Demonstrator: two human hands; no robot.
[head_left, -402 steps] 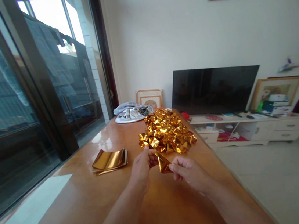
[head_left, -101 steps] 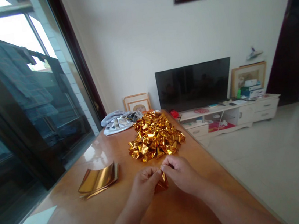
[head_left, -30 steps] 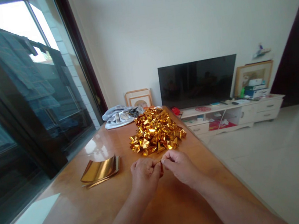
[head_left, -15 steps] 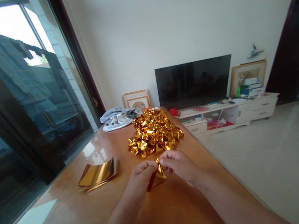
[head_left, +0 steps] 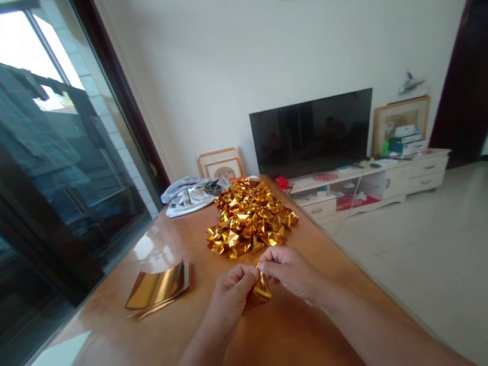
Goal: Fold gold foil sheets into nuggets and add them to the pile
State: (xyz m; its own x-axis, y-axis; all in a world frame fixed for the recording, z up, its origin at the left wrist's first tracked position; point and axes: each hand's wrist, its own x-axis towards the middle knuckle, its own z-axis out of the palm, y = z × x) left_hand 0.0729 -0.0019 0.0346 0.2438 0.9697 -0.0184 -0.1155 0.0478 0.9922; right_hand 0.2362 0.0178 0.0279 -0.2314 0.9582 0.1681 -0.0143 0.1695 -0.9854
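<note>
The folded gold foil piece (head_left: pixel 258 293) is hanging lower between the two hands than it was half a second ago, when its peak was standing up clear of the fingertips; now only a thin tip is showing above them. It is creased, mirror-bright foil, roughly triangular, held just above the wooden table (head_left: pixel 114 359). The left hand (head_left: pixel 231 294) is closing thumb and fingers on its left edge, and the right hand (head_left: pixel 289 272) is pinching the top from the other side, both curled tight around it. Just beyond them a heap of folded gold pieces (head_left: pixel 249 218) is lying crumpled and glittering, and a flat stack of gold sheets (head_left: pixel 159 287) is sitting to the left, well apart. The glossy tabletop is running bare toward the near edge, with its right edge close beside the right forearm.
</note>
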